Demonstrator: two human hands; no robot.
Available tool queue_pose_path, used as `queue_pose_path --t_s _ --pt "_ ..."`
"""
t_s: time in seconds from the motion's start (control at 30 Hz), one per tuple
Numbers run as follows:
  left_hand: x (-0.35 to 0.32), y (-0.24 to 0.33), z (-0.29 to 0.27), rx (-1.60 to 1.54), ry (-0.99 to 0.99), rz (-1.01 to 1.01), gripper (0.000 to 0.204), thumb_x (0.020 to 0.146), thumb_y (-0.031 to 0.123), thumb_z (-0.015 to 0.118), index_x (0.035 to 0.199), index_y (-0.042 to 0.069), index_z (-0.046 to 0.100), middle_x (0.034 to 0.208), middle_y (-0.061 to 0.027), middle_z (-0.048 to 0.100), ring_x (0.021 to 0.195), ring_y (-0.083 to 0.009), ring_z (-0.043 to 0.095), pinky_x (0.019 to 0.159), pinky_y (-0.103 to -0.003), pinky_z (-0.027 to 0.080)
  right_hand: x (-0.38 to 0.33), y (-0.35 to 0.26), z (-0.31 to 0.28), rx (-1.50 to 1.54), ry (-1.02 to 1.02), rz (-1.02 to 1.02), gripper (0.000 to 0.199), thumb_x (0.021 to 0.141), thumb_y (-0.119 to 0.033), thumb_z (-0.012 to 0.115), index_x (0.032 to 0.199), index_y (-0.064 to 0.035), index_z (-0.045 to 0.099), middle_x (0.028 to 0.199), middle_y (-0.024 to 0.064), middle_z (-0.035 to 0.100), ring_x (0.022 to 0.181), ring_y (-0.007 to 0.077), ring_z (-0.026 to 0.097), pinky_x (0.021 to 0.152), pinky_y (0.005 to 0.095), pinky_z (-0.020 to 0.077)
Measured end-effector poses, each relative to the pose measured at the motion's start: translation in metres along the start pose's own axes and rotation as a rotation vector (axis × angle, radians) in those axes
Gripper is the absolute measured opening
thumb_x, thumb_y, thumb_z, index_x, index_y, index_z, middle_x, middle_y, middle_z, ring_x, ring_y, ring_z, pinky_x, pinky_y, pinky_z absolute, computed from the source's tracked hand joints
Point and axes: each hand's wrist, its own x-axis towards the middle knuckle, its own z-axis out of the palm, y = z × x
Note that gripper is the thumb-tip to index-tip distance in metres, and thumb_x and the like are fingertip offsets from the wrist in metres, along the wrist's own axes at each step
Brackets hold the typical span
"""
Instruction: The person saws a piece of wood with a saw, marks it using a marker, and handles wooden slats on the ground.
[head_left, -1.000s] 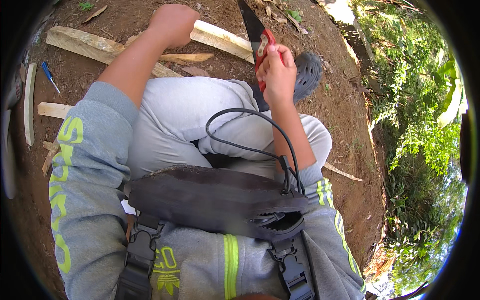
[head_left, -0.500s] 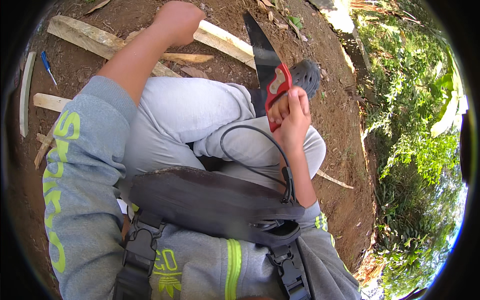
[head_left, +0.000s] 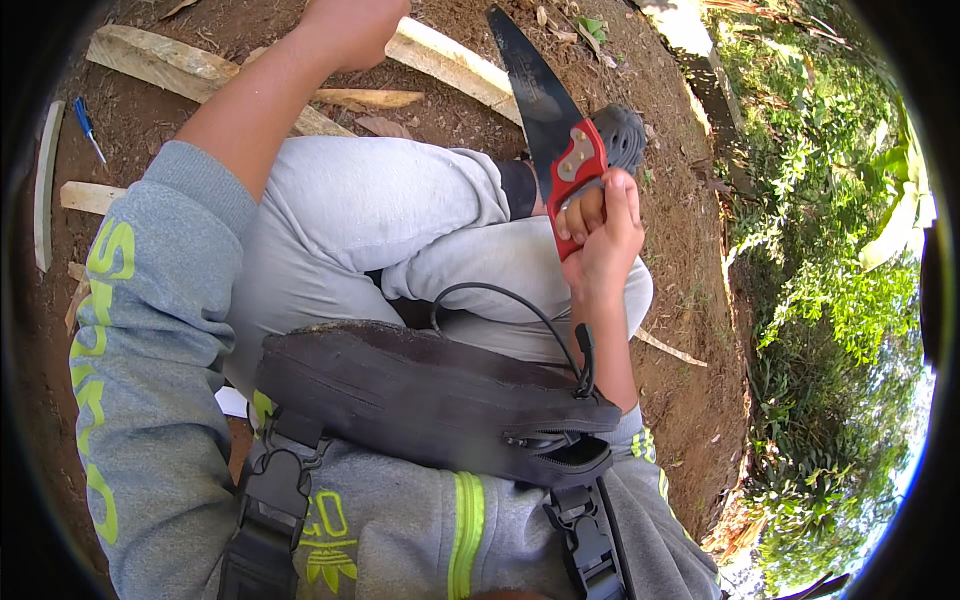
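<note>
My right hand (head_left: 598,228) is wrapped round the red handle (head_left: 580,160) of a hand saw. The saw's dark blade (head_left: 535,95) points away from me and crosses the right end of a pale wooden board (head_left: 455,68). At the top edge, my left hand (head_left: 358,28) is closed at the board's other end and appears to grip it; its fingers are mostly hidden. Both hands are beyond my bent legs (head_left: 370,195), which wear light grey trousers.
Another rough timber (head_left: 160,62) lies at the far left, near a thin wood strip (head_left: 352,97). A blue-handled screwdriver (head_left: 88,128) rests on the soil beside a narrow slat (head_left: 46,190). My dark shoe (head_left: 622,135) is just right of the saw. Green plants (head_left: 810,300) grow at the right.
My right hand and the saw have shifted a little to the right, and the blade has moved along with them. The left hand sits slightly higher in view, still closed at the board.
</note>
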Motion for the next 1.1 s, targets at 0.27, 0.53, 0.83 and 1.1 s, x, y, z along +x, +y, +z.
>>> queue_pose_path --t_s 0.27,0.53,0.83,1.1 --pt "0.002 0.011 -0.005 0.001 -0.044 0.021 0.030 0.078 0.008 0.077 0.108 0.009 0.074 0.103 -0.0134 0.077 0.102 -0.0346 0.074 0.088 -0.049 0.061 0.055 0.031 0.042 -0.086 0.015 0.052 0.019 0.111 -0.024 0.062 0.108 -0.0060 0.057 0.062 -0.0035 0.046 0.045 0.0068 0.038 0.041 0.0274 0.0332" --pt "0.001 0.014 -0.004 0.002 0.012 0.065 0.030 0.079 0.010 0.077 0.109 0.011 0.074 0.105 -0.0126 0.077 0.104 -0.0345 0.074 0.088 -0.049 0.060 0.099 0.052 0.071 -0.191 -0.012 -0.028 0.015 0.110 -0.020 0.062 0.107 -0.0058 0.059 0.065 -0.0020 0.053 0.045 0.0061 0.041 0.040 0.0262 0.0316" --pt "0.011 0.005 -0.007 0.030 0.050 0.058 0.026 0.080 0.007 0.075 0.105 0.008 0.073 0.101 -0.0136 0.076 0.103 -0.0353 0.073 0.088 -0.049 0.060 0.019 0.013 0.032 -0.187 0.012 0.028 0.014 0.112 -0.021 0.057 0.107 -0.0079 0.056 0.060 -0.0032 0.039 0.043 0.0101 0.036 0.041 0.0299 0.0342" --pt "0.005 -0.002 0.011 -0.003 0.047 0.039 0.025 0.080 0.005 0.074 0.105 0.008 0.073 0.101 -0.0141 0.076 0.103 -0.0343 0.073 0.089 -0.049 0.059 0.016 0.018 0.029 -0.210 -0.054 0.021 0.013 0.110 -0.020 0.062 0.106 -0.0081 0.058 0.062 -0.0039 0.049 0.043 0.0047 0.038 0.040 0.0249 0.0296"
